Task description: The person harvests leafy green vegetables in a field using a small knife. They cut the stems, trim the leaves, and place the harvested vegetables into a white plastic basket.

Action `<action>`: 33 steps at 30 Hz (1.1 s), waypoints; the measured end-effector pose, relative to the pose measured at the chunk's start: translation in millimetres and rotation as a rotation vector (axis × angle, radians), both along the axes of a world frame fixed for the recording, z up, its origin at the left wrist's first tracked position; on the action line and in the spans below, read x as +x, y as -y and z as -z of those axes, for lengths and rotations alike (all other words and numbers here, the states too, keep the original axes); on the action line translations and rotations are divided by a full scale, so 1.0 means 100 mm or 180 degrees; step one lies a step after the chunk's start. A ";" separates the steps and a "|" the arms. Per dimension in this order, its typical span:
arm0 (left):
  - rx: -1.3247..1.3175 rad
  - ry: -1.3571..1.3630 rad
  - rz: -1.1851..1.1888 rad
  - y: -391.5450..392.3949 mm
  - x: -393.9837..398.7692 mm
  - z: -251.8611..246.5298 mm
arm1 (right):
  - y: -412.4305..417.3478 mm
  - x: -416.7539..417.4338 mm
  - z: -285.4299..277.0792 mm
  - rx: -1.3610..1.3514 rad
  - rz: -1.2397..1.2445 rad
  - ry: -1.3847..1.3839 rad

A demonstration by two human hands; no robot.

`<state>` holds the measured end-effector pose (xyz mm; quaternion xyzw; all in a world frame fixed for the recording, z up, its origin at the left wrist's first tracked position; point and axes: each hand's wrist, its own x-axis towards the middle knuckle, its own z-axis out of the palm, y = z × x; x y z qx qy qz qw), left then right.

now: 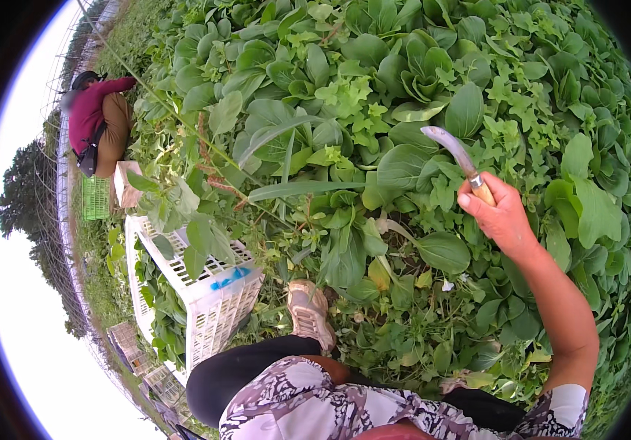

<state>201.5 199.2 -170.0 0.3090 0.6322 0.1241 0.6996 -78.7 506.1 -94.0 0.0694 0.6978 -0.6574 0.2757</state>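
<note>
My right hand (494, 212) is closed around the wooden handle of a small curved knife (456, 151), raised over the bed of leafy greens at right of centre. The blade points up and to the left, apart from my fingers. Below and left of it, a broad leaf (443, 253) lies spread low over the weeds. A leafy green plant (344, 247) with drooping leaves stands in front of my shoe. My left hand is out of view; only a bit of that arm shows beside my patterned shirt.
A white plastic crate (219, 313) holding cut greens stands at my left. Beyond it a person (92, 118) in a maroon top bends over the plants beside a green crate (96, 198). More crates (128, 346) lie at lower left. A long stalk (183, 121) crosses the upper left.
</note>
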 end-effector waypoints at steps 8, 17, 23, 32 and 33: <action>0.0041 0.0053 -0.0103 -0.13 -0.08 0.09 | -0.37 0.79 -0.63 -0.0137 0.0268 0.1139; -0.0022 -0.0314 -0.0218 -0.26 0.06 0.31 | -0.76 1.70 -2.26 -0.0184 0.1450 0.0889; 0.0127 -0.0045 0.0142 -0.72 0.28 0.48 | -0.07 1.94 -2.57 -0.1709 0.1784 0.0239; 0.1563 -0.2036 -0.0665 -1.18 -1.69 -1.15 | 0.19 2.05 -2.20 -0.1911 0.1999 0.0070; 0.1611 -0.2655 -0.0804 -1.08 -1.99 -1.24 | 0.15 2.09 -2.19 -0.1852 0.2005 0.0057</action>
